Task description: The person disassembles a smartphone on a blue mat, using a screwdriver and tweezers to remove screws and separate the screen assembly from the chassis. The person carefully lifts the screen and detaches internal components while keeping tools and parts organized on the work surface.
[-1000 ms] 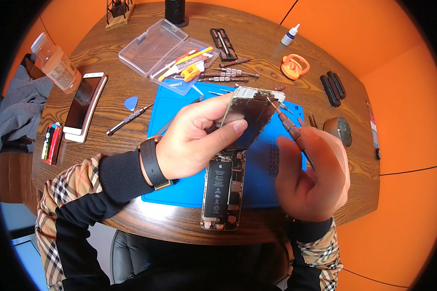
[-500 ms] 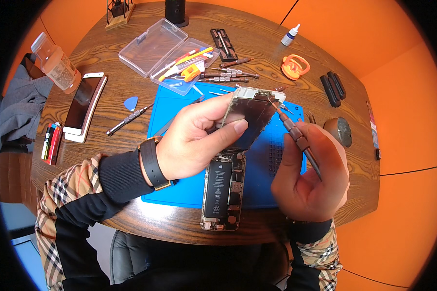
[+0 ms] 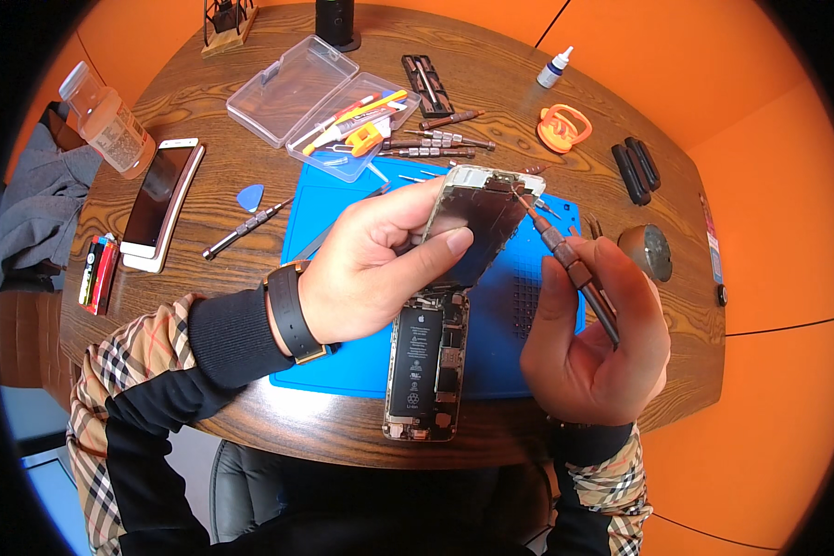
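Over the blue mat [image 3: 343, 352] on the round wooden table [image 3: 491, 83], the left hand [image 3: 380, 264] is propping up the lifted screen panel [image 3: 477, 222], grip closed on its edge with the thumb across the back. The opened phone body [image 3: 424, 366], battery showing, is lying flat under it at the near edge of the mat. The right hand [image 3: 588, 338] is pinching a brown screwdriver [image 3: 570, 269], fingers wrapped tight on the shaft, tip sitting at the panel's top corner.

To do this bit well, I'd be keeping the panel steady at that angle so nothing between the two halves is getting strained, and keeping the driver straight in the screw with light pressure.

Packaging-wise: a clear plastic case [image 3: 320, 102] is lying open at the far left with colourful tools inside, a small white bottle [image 3: 553, 69] with a blue cap is standing far right, and a clear labelled bottle [image 3: 107, 120] is sitting at the left rim.
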Motion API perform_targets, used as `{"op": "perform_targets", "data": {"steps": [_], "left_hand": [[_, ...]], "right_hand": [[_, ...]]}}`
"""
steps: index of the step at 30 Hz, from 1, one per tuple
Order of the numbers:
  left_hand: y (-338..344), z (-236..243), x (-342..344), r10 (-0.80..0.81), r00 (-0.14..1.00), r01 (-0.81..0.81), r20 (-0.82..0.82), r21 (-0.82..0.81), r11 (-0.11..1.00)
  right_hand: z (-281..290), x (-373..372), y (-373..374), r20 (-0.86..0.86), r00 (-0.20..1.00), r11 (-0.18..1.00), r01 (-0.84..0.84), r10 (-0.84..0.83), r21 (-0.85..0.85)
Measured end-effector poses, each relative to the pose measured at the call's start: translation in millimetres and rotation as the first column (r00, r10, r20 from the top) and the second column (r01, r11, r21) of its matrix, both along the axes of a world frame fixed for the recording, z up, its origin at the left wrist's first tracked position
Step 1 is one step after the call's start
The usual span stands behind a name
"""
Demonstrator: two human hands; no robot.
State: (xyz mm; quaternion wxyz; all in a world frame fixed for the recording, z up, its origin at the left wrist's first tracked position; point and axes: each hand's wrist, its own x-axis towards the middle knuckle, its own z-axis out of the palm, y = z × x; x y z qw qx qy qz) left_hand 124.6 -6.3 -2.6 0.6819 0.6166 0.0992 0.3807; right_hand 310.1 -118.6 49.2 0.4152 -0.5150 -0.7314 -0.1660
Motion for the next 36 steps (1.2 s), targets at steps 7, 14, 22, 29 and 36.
{"op": "perform_targets", "data": {"steps": [7,14,22,29,36], "left_hand": [[-0.2,-1.4,0.3,0.002,1.000,-0.002,0.006,-0.004,1.000],[0.0,2.3,-1.1,-0.017,1.000,0.016,-0.012,-0.079,0.997],[-1.1,-5.9,3.0,0.032,0.998,-0.027,0.058,-0.087,0.996],[0.1,-0.9,0.0,0.094,0.992,-0.098,-0.079,-0.046,0.994],[1.9,-9.7,-3.3,0.103,0.995,-0.103,-0.010,-0.072,0.992]], "right_hand": [[0.0,2.0,-1.9,0.044,0.999,1.000,-0.004,0.004,0.013],[4.0,3.4,2.8,-0.038,0.999,0.998,-0.031,0.033,0.061],[-13.3,44.4,-15.4,-0.738,0.675,0.998,-0.060,0.023,-0.024],[-36.5,102.5,-33.5,-0.662,0.733,0.955,-0.062,-0.154,-0.291],[-53.4,117.7,-27.3,-0.357,0.909,0.873,0.016,-0.216,-0.488]]}}
